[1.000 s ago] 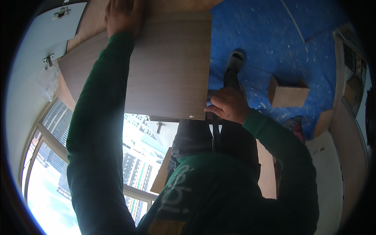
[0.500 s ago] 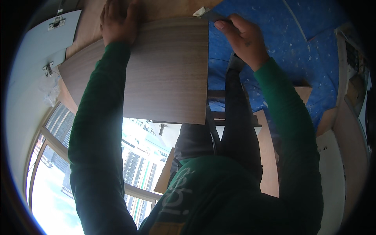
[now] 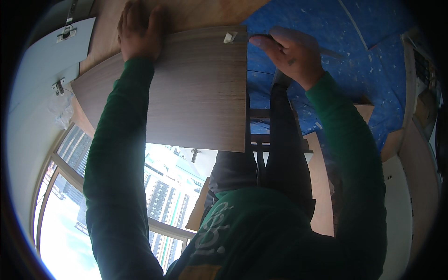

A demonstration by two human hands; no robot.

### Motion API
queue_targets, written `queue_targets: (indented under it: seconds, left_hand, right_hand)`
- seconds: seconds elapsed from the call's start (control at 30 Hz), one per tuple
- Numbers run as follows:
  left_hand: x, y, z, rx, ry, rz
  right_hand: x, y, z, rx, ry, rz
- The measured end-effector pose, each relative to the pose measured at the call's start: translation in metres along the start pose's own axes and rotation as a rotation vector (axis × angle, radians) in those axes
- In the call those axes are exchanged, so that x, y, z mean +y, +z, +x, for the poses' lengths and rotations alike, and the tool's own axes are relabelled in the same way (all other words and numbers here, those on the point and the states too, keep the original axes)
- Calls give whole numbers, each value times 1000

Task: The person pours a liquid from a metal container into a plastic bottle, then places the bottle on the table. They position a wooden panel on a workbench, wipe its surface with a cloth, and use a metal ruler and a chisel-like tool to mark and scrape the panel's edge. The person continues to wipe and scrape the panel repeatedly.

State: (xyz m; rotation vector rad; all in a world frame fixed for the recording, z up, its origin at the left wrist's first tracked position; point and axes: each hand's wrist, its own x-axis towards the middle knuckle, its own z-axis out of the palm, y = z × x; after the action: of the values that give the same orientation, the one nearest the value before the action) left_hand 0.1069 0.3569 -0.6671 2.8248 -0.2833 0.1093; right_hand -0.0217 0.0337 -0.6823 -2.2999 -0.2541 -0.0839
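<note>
A wood-grain panel (image 3: 200,88) lies in front of me, its grey-brown face up. My left hand (image 3: 139,35) rests at its far left edge, fingers spread over the lighter wooden surface (image 3: 200,13) beyond. Just off the panel's right edge, my right hand (image 3: 293,55) is closed around a thin, flat, grey blade-like tool, mostly hidden by the fingers and partly blurred. An off-white lump (image 3: 229,37) shows over the panel's far right corner, to the left of the right hand. Whether it touches the panel, I cannot tell.
A blue sheet (image 3: 359,79) with pale specks covers the floor at the right. Pale doors with metal hinges (image 3: 59,87) stand at the left, near a clear plastic bag (image 3: 60,109). Below the panel is a window (image 3: 163,186). Wooden boards (image 3: 319,182) lean beside my legs.
My right hand has moved slightly down and to the right. The off-white lump has shifted down and left, from beyond the panel's far right corner to over its face. The left hand stays nearly in place.
</note>
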Motion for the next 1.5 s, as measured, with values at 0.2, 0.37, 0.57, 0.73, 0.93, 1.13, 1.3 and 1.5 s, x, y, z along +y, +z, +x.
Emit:
queue_targets:
  seconds: [0.2,0.37,0.57,0.73,0.93,1.13,1.3,1.5]
  left_hand:
    - [-10,1,5,1,35,23]
    - [-9,2,5,-7,55,39]
    - [-3,-3,2,-5,34,52]
    - [0,-1,5,-8,62,44]
    - [-5,-1,5,-14,81,39]
    - [-7,2,3,-6,56,39]
    - [-1,-4,2,-3,54,42]
    - [2,1,1,23,37,49]
  right_hand:
    - [4,-19,35,80,108,69]
    - [-21,5,-49,-195,-149,265]
    - [-6,19,-39,-109,-129,258]
    - [29,22,18,47,16,210]
    - [16,2,34,-23,239,191]
    - [-22,2,-34,-190,-210,246]
    - [6,14,-16,-126,-22,225]
    - [19,6,33,-29,244,231]
